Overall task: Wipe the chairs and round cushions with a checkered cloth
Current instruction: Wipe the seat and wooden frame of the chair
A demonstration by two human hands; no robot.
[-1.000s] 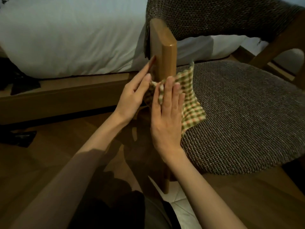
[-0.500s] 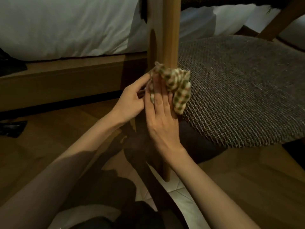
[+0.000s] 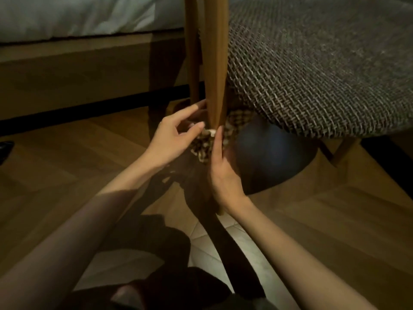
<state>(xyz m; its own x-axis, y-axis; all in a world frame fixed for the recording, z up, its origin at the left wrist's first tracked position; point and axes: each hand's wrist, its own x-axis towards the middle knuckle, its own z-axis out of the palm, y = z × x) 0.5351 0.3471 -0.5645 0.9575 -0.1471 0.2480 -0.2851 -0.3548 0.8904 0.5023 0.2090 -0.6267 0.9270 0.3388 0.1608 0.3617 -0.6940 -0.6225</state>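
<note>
Left fingers: curled, thumb and forefinger pinching the pale top edge of the cloth against the chair leg. Left hand sits on the leg's left side.

Right fingers: the one I can see lies straight up the leg, pressing the cloth to the wood. The others are hidden behind the leg. Right hand lies along the lower leg, its wrist near the foot of it.

I record the cloth as checkered and bunched round the lower part of the leg. It is held between both hands, and a fold shows on the leg's far right side, under the seat.

The leg is wooden and stands upright on the floor. A second wooden leg stands just behind it. The round cushion, coarse woven fabric, overhangs to the right and touches the leg higher up.

The floor is wood. The bed frame runs along its far edge, with white bedding on top. A pale quilted surface lies on the floor nearest me, between the forearms.
</note>
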